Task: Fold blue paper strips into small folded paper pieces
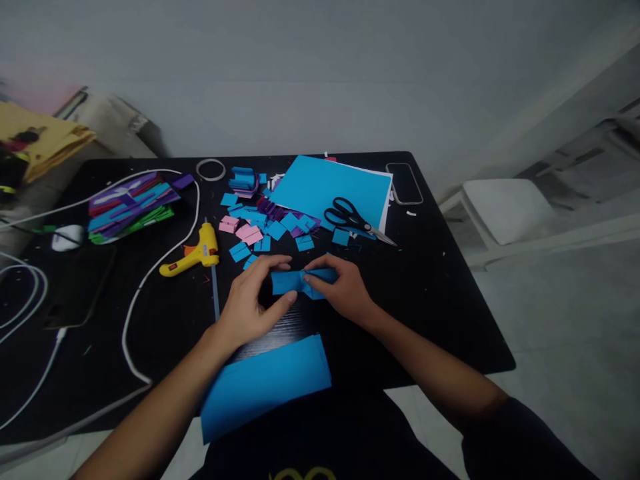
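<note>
A small folded piece of blue paper lies between my hands above the black table, creased near its middle. My right hand pinches its right part between thumb and fingers. My left hand is open around the left end, thumb at the lower edge and fingertips by the upper edge; how firmly they touch is unclear. Nearer my body lies a larger folded blue sheet, partly under my left forearm. Small blue paper pieces and pink pieces are scattered just beyond my hands.
Black-handled scissors rest on a blue sheet, near a phone. Left are a yellow glue gun, a tape ring, a coloured paper stack and a white cable. A white stool stands right.
</note>
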Demonstrator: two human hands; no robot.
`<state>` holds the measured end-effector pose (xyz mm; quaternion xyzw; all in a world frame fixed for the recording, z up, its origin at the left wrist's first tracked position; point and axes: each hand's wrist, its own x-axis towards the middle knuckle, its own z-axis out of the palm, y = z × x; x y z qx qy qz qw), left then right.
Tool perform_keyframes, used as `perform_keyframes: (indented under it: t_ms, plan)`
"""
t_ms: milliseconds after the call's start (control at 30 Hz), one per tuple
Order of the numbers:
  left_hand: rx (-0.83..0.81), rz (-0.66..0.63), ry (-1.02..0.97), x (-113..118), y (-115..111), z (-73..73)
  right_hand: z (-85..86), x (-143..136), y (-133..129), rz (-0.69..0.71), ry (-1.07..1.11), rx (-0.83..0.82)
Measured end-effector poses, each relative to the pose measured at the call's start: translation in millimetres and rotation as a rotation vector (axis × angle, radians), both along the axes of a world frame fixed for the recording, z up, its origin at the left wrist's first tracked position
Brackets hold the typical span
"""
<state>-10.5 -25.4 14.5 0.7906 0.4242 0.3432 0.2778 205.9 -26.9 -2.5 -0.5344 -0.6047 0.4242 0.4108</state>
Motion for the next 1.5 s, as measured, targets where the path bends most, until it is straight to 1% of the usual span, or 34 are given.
perform_keyframes:
  t_ms: [67, 233, 367, 600, 800, 967, 1100, 1367, 1500]
  plan:
    - [-0.052, 0.042, -0.032, 1.8, -1.1, -1.8, -1.3, 1.3, 3.1, -0.019, 0.074, -0.059]
    - [-0.185, 0.234, -0.085, 16.1, -7.5, -11.3, -5.9, -2.6, 4.7, -0.039, 0.266, -0.193]
    - [-0.211, 0.285, -0.131, 25.7, -10.2, -18.5, -9.0, -9.6, 0.8, -0.019, 0.336, -0.214]
    - [-0.261, 0.283, -0.235, 24.8, -5.8, -24.4, -12.0, -14.3, -3.5, -0.008, 0.391, -0.236]
    - [-0.271, 0.289, -0.275, 25.2, -5.8, -25.1, -7.7, -15.0, -6.3, -0.001, 0.387, -0.203]
    - [-0.276, 0.272, -0.264, 26.0, -8.4, -21.8, -4.5, -13.8, -6.8, 0.013, 0.359, -0.182]
    - [-0.291, 0.259, -0.234, 26.6, -10.0, -18.6, -4.3, -13.5, -6.5, 0.013, 0.371, -0.210]
    - [-0.260, 0.277, -0.274, 25.3, -9.4, -22.4, -1.0, -12.0, -6.3, -0.004, 0.403, -0.277]
    - [-0.249, 0.280, -0.273, 26.7, -9.3, -22.0, -0.7, -13.1, -6.9, 0.001, 0.415, -0.290]
